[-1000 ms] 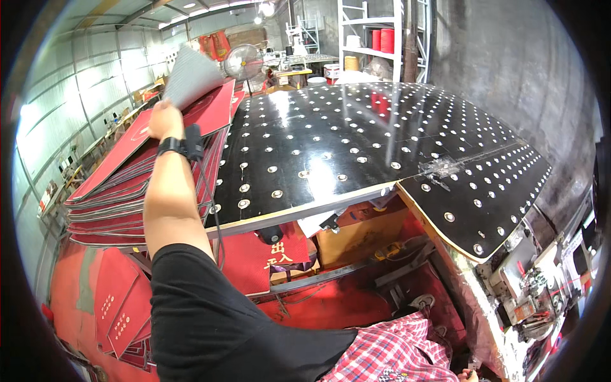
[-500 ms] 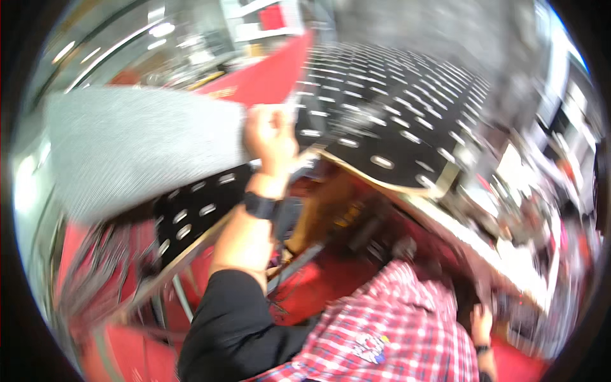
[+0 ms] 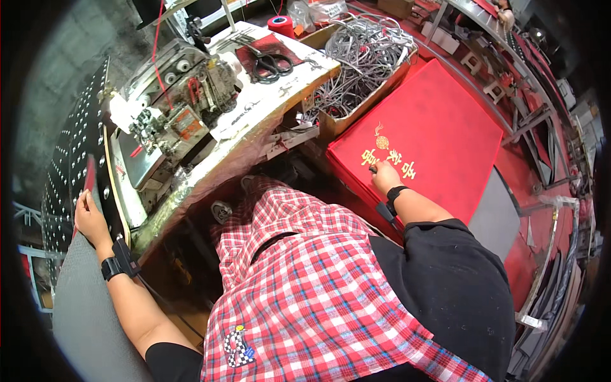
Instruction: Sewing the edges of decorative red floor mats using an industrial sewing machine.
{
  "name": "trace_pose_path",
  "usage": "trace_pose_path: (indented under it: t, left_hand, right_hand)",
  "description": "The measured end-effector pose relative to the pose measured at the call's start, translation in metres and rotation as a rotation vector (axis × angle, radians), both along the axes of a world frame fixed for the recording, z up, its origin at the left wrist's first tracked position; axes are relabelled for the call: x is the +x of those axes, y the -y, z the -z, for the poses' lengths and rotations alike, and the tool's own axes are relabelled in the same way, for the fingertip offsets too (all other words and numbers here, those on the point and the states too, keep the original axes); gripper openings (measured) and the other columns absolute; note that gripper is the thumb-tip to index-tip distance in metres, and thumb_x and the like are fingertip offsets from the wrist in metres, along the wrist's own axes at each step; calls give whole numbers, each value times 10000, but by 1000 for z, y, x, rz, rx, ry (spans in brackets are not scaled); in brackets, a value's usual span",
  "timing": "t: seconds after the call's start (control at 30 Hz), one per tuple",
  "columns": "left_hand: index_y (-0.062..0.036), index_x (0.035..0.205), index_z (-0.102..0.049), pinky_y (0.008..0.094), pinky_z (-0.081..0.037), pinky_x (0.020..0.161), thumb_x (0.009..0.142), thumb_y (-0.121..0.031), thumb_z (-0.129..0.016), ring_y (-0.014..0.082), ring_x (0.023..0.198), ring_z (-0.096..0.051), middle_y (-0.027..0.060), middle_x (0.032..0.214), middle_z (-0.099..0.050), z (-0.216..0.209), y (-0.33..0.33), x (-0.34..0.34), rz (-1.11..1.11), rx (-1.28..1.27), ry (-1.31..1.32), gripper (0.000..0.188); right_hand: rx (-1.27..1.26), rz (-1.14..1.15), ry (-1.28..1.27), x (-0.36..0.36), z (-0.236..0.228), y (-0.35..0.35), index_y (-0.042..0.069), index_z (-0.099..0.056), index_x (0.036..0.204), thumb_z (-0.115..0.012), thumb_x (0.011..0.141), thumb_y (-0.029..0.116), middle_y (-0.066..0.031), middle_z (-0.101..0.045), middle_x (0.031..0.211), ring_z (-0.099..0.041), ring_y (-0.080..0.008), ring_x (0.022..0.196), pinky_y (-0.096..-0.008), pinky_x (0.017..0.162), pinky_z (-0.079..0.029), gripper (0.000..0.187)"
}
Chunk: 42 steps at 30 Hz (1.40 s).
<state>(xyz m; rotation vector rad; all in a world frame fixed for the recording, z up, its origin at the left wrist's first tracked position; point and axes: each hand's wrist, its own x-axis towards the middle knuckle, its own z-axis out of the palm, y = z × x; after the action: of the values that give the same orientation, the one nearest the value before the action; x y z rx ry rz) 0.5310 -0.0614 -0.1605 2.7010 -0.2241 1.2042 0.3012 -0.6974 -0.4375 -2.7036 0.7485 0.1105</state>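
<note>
Writing: the red mat (image 3: 449, 114) at the person's right carries gold characters and a round gold emblem on its face, set toward its left corner, tilted in this view. The plaid apron (image 3: 305, 274) bears a small checkered patch (image 3: 238, 347) low on its left side. A clear bag (image 3: 328, 11) at the top has print too small to read.

Left hand (image 3: 91, 219): fingers closed on the edge of a grey-backed mat (image 3: 95, 312), near its upper end. The mat hangs at the far left beside the black studded table (image 3: 73, 137), grey backing toward the camera, a narrow strip of red showing above the fingers. Long axis runs up and down the view, upper end rising past the hand, lower part leaving at the bottom.

Right hand (image 3: 388, 178): over the gold characters, fingers curled. A small dark object (image 3: 373, 169) sits at the fingertips; cannot tell what it is, or whether it is gripped. The red mat lies under this hand, face up, one corner pointing to the top, another left toward a carton (image 3: 366, 111) of tangled cords (image 3: 369, 51). Its near corner is hidden by the forearm; long axis uncertain.

Sewing machine (image 3: 184, 105) ahead; black scissors (image 3: 270, 65) and red thread spool (image 3: 280, 25) on its table (image 3: 254, 114).
</note>
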Motion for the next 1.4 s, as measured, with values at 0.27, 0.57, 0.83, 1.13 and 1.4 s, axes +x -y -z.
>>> trace_pose_path:
  t: [0.27,0.57,0.83,1.13,1.4]
  left_hand:
    - [-2,891,-591,340,-423,792,775,18,-536,265,845,-561,120,873,-601,48,129,-94,392,-212,-210,130]
    - [-1,893,-602,268,-450,714,798,-3,-513,174,761,-579,80,805,-597,107,138,-149,348,-398,-607,130]
    - [8,890,-606,252,-453,727,805,3,-523,151,784,-592,82,826,-614,123,168,-143,438,-551,-735,119]
    - [-10,866,-613,275,-460,685,748,20,-559,195,737,-607,97,769,-622,96,291,-110,871,-453,-757,134]
    - [-13,1053,-551,283,-437,808,894,-195,-481,161,892,-575,79,961,-615,120,367,-75,975,-850,-1655,251]
  right_hand:
    - [-54,-188,45,55,18,-38,52,-537,937,-692,692,306,-157,-527,959,-571,-326,855,-405,738,-476,385]
    - [-86,-187,-55,77,19,-19,37,-522,944,-634,720,201,-156,-545,960,-585,-317,856,-413,715,-489,299]
    - [-35,123,571,70,-101,75,47,-563,831,-526,758,176,-200,-583,752,-578,-371,746,-443,630,-454,152]
    - [-1479,560,1096,-69,-458,206,43,-598,804,-528,802,250,-204,-599,757,-570,-378,731,-443,654,-436,218]
    - [-356,907,1613,-249,-285,210,-61,-500,941,-444,871,276,-117,-584,858,-516,-222,736,-371,691,-433,349]
